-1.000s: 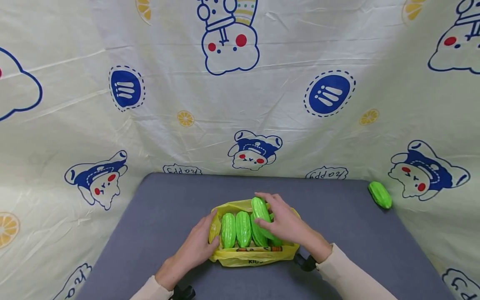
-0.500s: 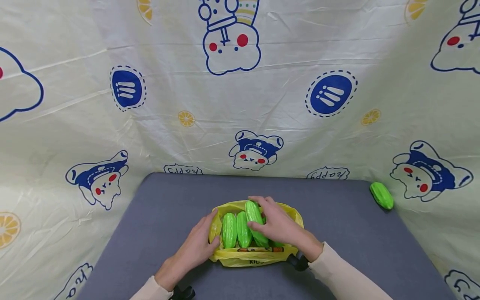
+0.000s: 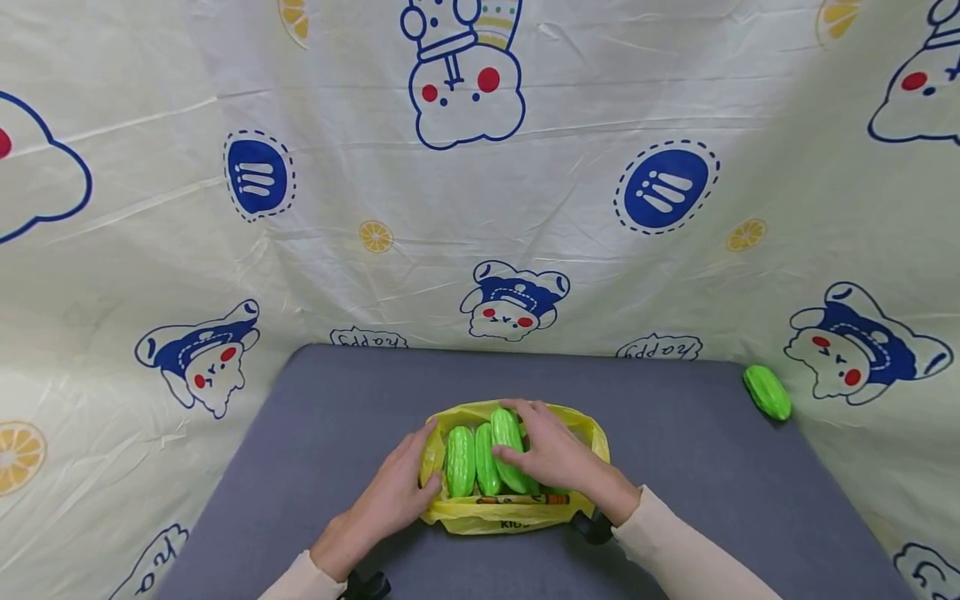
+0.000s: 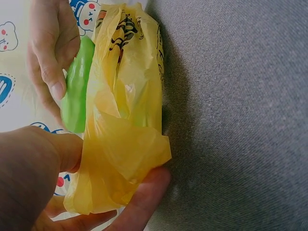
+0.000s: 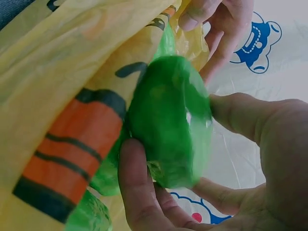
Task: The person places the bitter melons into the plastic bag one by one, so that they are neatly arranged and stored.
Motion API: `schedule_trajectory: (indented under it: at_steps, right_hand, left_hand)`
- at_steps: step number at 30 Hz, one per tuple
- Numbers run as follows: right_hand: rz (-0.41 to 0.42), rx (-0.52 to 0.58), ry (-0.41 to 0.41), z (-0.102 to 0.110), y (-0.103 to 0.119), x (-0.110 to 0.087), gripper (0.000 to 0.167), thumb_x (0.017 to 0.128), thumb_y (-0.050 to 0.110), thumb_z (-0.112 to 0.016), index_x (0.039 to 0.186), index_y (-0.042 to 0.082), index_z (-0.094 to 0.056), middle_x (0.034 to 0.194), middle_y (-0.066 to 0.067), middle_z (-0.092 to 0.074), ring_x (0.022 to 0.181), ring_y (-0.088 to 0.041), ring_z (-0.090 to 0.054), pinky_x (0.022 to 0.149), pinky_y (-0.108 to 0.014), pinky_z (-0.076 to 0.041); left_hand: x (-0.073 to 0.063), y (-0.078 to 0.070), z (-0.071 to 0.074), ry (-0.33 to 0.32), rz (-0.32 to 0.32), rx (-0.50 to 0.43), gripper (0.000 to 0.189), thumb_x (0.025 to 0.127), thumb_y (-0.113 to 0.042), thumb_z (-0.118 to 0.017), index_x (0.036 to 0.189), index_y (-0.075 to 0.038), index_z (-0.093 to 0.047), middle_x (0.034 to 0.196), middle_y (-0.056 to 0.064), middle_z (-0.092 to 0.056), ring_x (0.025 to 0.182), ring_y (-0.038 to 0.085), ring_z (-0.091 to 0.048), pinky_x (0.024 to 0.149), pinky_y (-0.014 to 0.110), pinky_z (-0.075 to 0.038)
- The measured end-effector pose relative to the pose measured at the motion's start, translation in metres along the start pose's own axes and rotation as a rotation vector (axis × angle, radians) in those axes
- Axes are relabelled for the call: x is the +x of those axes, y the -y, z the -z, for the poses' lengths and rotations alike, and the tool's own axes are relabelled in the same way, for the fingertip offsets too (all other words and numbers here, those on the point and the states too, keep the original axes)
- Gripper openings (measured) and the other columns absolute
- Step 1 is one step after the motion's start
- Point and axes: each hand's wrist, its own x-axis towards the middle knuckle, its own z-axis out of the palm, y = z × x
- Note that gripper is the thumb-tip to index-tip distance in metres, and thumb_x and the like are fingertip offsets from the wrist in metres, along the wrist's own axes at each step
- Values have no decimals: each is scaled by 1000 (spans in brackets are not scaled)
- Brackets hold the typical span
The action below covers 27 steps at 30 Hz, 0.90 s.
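Observation:
A yellow plastic bag (image 3: 480,527) lies on its base with its mouth spread wide, several green ridged cucumbers (image 3: 460,462) side by side inside. My left hand (image 3: 393,487) holds the bag's left side, thumb at the rim and fingers against the outer plastic (image 4: 115,173). Above the bag's mouth, my right hand (image 3: 553,450) grips another cucumber (image 3: 507,442) between thumb and fingers. The right wrist view shows this cucumber (image 5: 168,120) close up, right beside the bag's printed front wall. The cucumbers at the right of the bag are partly hidden under my right hand.
One more cucumber (image 3: 767,392) lies at the far right corner of the grey table (image 3: 660,417). A white cloth with cartoon prints (image 3: 555,200) hangs behind the table and at its sides.
My right hand has moved left and a little lower with its cucumber, which now sits closer against the others in the bag. The left hand stays at the bag's left side.

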Motion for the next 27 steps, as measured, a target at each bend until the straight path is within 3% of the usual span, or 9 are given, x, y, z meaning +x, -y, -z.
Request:
schedule_trajectory:
  at_steps: [10,20,27]
  right_hand:
    - [-20,17,37,4,-2,-1,75,110,41,-83,173,12,-54,168,-24,-57,121,-28,-75,101,-55,-66]
    - [-19,45,29,9,-7,-5,74,109,39,-84,172,12,-56,149,-19,-64,112,-25,-74,90,-46,-67]
    - [-15,51,13,13,-15,-7,72,111,39,-81,173,13,-54,151,-22,-63,116,-29,-75,87,-43,-65]
  left_hand:
    - [1,-1,1,-2,-6,13,84,102,-7,-79,178,-1,-43,153,24,-69,122,29,-69,103,56,-60]
    - [1,-1,-1,-3,-4,21,83,102,-7,-78,178,0,-43,151,24,-70,121,29,-69,103,56,-59]
    - [1,-1,-2,4,9,8,84,103,-8,-79,179,-3,-42,152,23,-69,122,29,-69,103,57,-59]
